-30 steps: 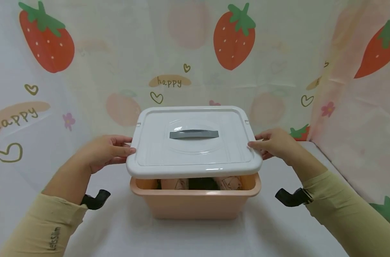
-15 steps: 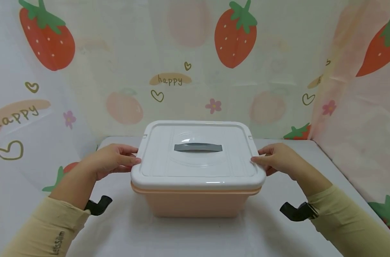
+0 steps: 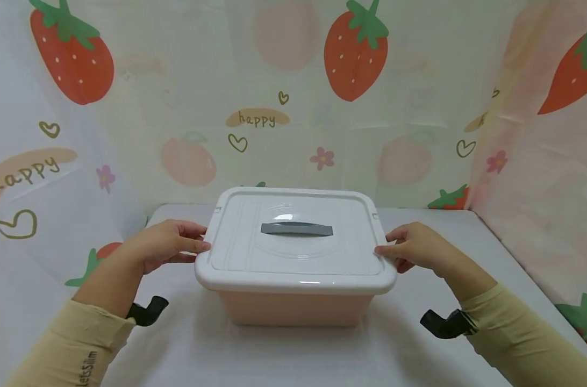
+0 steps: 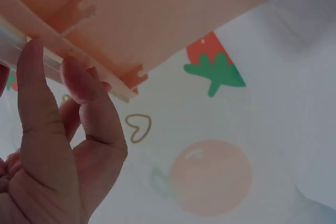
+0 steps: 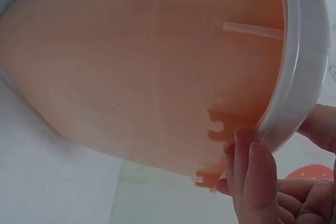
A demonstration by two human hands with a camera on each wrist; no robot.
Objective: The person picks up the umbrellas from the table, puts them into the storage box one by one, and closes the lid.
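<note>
A white lid (image 3: 293, 263) with a grey handle (image 3: 296, 229) sits over a peach plastic storage box (image 3: 295, 310), in the middle of the head view. My left hand (image 3: 170, 247) holds the lid's left edge, thumb at the top. On the opposite edge, my right hand (image 3: 414, 248) pinches the lid the same way. The left wrist view has the left fingers (image 4: 39, 87) under the rim, beside the box's moulded clips. In the right wrist view, fingertips (image 5: 260, 169) touch the rim from below and the lid covers it. The box's contents are hidden.
A white-covered table (image 3: 293, 357) lies under the box. Behind it and at both sides hang cloth walls (image 3: 187, 86) printed with strawberries, hearts and flowers. Black wrist mounts (image 3: 149, 310) stick out from both sleeves.
Both hands have lowered the lid from a raised tilt onto the box. The front gap has closed, and the contents that showed through it are now covered.
</note>
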